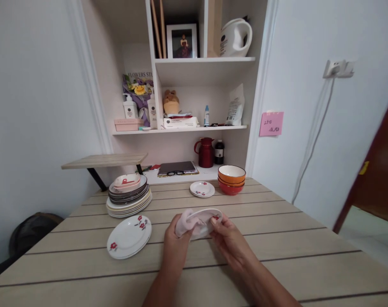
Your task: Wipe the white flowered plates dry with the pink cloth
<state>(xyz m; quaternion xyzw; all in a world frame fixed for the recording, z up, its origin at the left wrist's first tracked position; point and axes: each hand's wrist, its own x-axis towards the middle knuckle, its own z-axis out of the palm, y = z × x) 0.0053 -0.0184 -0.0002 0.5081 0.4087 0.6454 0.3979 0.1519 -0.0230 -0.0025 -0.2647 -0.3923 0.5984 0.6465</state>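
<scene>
Above the middle of the wooden table (117, 279), a small white plate (208, 215) with a red flower is held tilted between my hands. My right hand (230, 241) pinches its right rim, thumb on top near the flower. A pale pink cloth (186, 224) is bunched in my left hand (176, 245), whose fingers close around it at the plate's left side. The cloth touches the plate and covers part of its face. To the left lie larger white flowered plates (129, 236), one on another. Small flowered plates (202, 189) lie beyond my hands.
A tall stack of mixed plates (130, 198) stands at the back left, topped by small pinkish dishes (126, 182). Orange and red bowls (231, 180) are nested at the back right. Behind are a red thermos jug (206, 153), a dark laptop (177, 168) and glasses (175, 173).
</scene>
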